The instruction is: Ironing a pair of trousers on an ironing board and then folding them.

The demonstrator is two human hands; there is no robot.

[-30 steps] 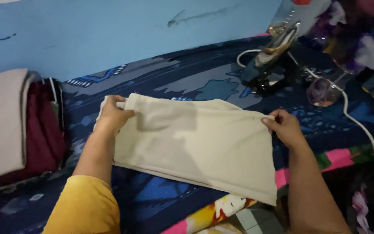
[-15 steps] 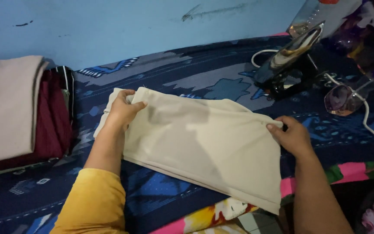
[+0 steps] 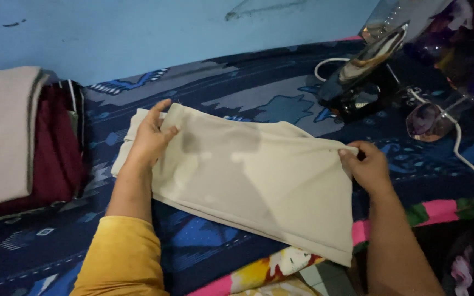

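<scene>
A: Surface: blue patterned blanket (image 3: 237,241) over the desk. Folded stack (image 3: 6,137), pale over dark red, at far left, well apart from the work.

B: Work piece?

A: Cream cloth (image 3: 248,181), folded, lying flat mid-blanket with its near edge running towards the desk's front. Judged light, soft and limp; it would sag if lifted at one point. Best taken at the two far corners or along the fold.

B: Iron?

A: Iron (image 3: 357,77) stands on end at far right, white cord (image 3: 467,159) trailing beside it. Apart from the cloth.

B: Hands?

A: Left hand (image 3: 149,137) lies on the cloth's far left corner, fingers spread, pressing rather than clenched. Right hand (image 3: 366,167) pinches the far right corner, grip closed on the cloth.
</scene>
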